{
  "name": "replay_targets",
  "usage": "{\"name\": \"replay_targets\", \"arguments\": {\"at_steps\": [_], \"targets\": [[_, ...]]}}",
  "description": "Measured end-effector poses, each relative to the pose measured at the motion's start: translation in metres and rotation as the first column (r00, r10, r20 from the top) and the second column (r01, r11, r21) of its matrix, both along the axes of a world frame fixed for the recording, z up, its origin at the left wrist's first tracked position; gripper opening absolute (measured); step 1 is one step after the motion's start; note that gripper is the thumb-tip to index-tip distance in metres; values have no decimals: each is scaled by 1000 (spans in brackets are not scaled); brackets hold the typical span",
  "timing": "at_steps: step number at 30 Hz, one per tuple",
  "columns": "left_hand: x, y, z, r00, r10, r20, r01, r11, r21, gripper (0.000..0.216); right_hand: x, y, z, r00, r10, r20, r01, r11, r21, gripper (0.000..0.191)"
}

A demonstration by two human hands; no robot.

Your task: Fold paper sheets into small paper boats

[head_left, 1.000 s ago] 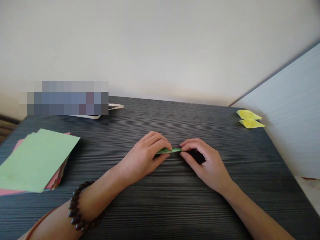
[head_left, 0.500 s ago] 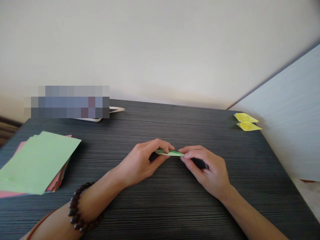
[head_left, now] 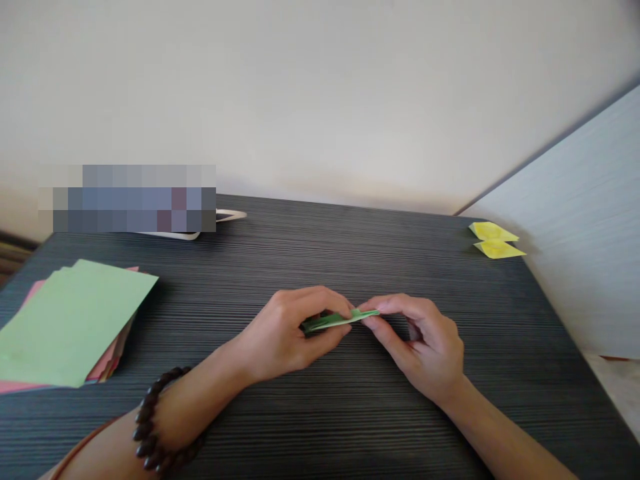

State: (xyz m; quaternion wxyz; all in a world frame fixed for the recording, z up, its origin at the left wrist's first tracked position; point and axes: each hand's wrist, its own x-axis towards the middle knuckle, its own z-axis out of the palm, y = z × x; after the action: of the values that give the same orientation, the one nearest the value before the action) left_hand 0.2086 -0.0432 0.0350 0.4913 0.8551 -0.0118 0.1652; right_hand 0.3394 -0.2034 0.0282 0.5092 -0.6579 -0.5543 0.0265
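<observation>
A narrow piece of folded green paper (head_left: 327, 323) is held edge-on between my two hands, above the middle of the dark table. My left hand (head_left: 295, 327) pinches it, fingers over the top and thumb below, and covers part of its left portion. At the paper's right tip, my right hand (head_left: 425, 340) grips it between thumb and index finger. The paper slants slightly, its right end higher than its left. How its layers are folded cannot be made out from this angle.
On the left of the dark striped table (head_left: 300, 247) lies a stack of coloured paper (head_left: 80, 320), light green on top. Two yellow folded paper pieces (head_left: 495, 232) sit at the far right corner. A blurred-out object (head_left: 135, 200) stands at the back left, against the wall.
The folded green paper has tilted, its left end now lower, and more of it shows inside my left hand. My right hand has shifted slightly right and down.
</observation>
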Motion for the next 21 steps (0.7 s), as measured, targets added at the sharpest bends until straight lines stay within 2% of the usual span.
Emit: {"name": "replay_targets", "arguments": {"at_steps": [4, 8, 15, 21], "targets": [[0, -6, 5, 987, 77, -144, -85, 995, -51, 9, 0, 0, 0, 1000, 22, -9, -21, 998, 53, 32], [0, -8, 10, 958, 165, -234, -189, 978, -88, 12, 2, -1, 1, 997, -14, 77, 8, 997, 78, 34], [1, -9, 10, 977, 154, -148, -169, 982, -89, 9, 1, 0, 6, 983, -56, 173, 46, 997, 59, 30], [0, -6, 2, 995, 98, 26, -98, 995, -7, 9, 0, 2, 8, 981, -80, 178, 75, 997, 32, 26]]}}
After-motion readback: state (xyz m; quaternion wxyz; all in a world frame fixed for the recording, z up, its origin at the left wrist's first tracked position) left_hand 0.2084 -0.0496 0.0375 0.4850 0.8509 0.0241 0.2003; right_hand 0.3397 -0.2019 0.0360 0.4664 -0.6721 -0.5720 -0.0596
